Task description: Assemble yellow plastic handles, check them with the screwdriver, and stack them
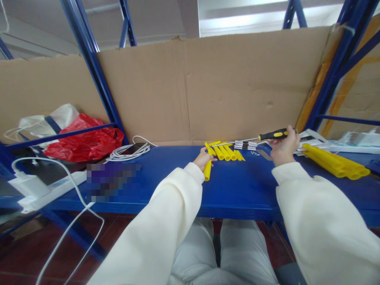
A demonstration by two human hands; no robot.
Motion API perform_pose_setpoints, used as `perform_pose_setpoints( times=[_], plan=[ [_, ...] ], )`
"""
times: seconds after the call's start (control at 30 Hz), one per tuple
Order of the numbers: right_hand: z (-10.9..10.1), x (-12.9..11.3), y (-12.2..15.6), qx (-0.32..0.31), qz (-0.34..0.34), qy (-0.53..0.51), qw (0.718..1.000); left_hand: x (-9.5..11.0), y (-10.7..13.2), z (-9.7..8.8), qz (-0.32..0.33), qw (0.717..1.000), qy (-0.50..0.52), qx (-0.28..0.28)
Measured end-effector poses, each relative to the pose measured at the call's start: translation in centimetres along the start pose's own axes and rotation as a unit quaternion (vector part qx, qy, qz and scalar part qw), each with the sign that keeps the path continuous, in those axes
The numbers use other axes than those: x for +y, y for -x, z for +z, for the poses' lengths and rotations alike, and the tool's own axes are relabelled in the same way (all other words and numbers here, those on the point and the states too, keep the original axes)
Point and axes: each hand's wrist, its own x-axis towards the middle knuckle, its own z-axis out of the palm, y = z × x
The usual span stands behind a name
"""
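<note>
At a blue metal shelf (237, 190) backed by a brown cardboard sheet (208, 87), watched from my remote seat: the left hand (202, 159) is curled round one short yellow plastic tube (207, 171). Its lower end points down toward the shelf's front, just beside a fanned cluster of short yellow tubes (226, 152) lying on the surface. The right hand (284, 149) is closed round the handle of a black-and-yellow long-shafted screwdriver (273, 134). The thin steel shaft runs leftward, low over the cluster, with the tip near the left hand.

I judge the tip the chief hazard: a slip on the smooth plastic could drive it into the fingers holding the tube. The shaft could also sweep the loose round tubes, which would roll easily. A bundle of long yellow pipes (337, 163) lies just beside the right wrist, where the loose white sleeve could nudge it. A red plastic bag (83, 139) and a coiled white cable (126, 151) lie well apart, at left.
</note>
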Motion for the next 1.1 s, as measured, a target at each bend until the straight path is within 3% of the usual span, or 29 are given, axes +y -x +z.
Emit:
perform_pose_setpoints(
  times=[0.57, 1.1],
  plan=[
    [-0.4, 0.4, -0.7, 0.001, -0.014, 0.017, 1.000, 0.4, 0.4, 0.0, -0.012, 1.000, -0.005, -0.002],
    [-0.8, 1.2, -1.3, 0.023, 0.058, 0.052, 0.997, 0.7, 0.6, -0.1, -0.009, 0.999, -0.020, 0.023]
  ],
)
